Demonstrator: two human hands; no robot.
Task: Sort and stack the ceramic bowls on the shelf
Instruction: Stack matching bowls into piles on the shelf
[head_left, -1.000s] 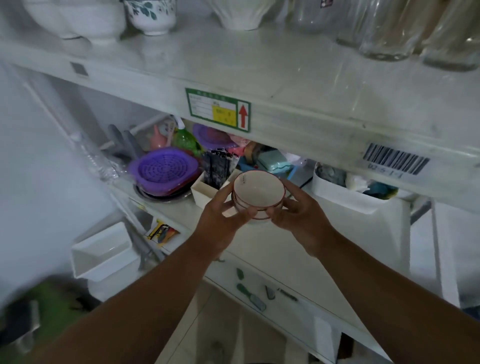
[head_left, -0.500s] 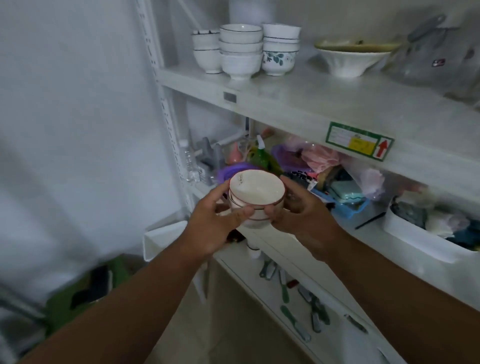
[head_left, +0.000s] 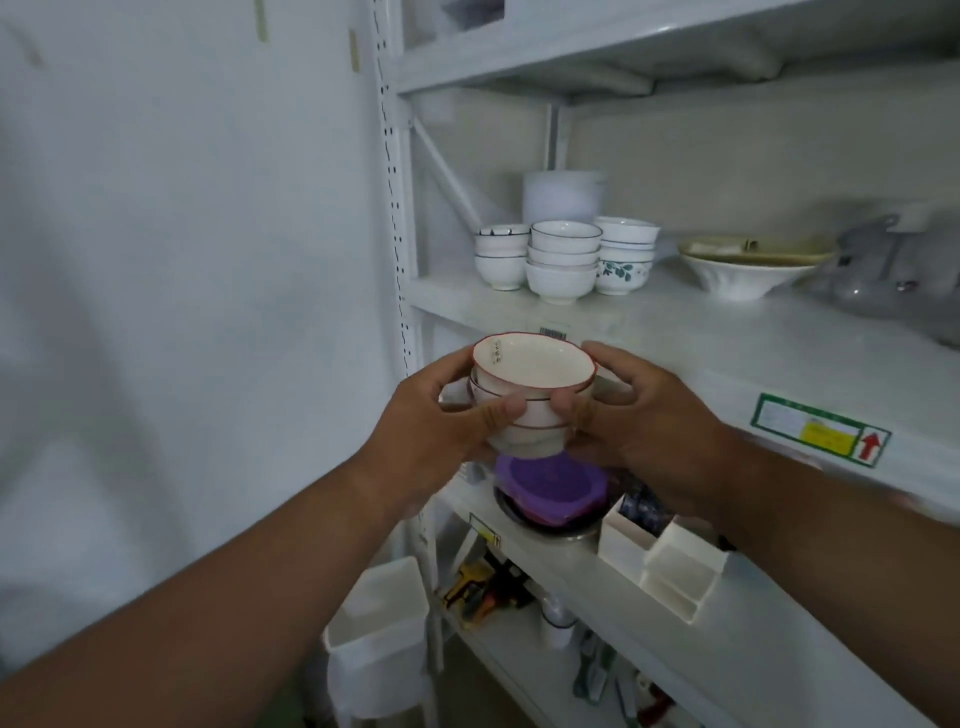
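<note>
- Fingers (head_left: 506, 408) of my left hand (head_left: 436, 415) curl round the near-left side of a small stack of red-rimmed bowls (head_left: 530, 389), thumb pressed on its front wall; the right hand (head_left: 639, 421) grasps the opposite side the same way, thumb on the front, fingers wrapped behind.
- Between the two hands the stack sits upright, held in the air just in front of the edge of the middle shelf (head_left: 675, 332), not resting on anything. I count about three nested bowls, though the lower ones are partly covered by my thumbs.
- On that shelf, well behind and above the held stack, stand three piles of white bowls (head_left: 563, 262): a short left pile, a taller centre pile with dark rims, and a right pile whose bottom bowl bears a green leaf pattern (head_left: 621, 270).
- To their right, apart from them, sits a wide flared white bowl (head_left: 743, 273) with something yellowish in it.
- Directly below my hands, on the lower shelf (head_left: 727, 613), lies a purple perforated lid (head_left: 550, 488) over a metal dish, with white plastic bins (head_left: 670, 561) just beside it on the right.
- On the shelf's front edge is a green and yellow label (head_left: 821, 436) with a red arrow.
</note>
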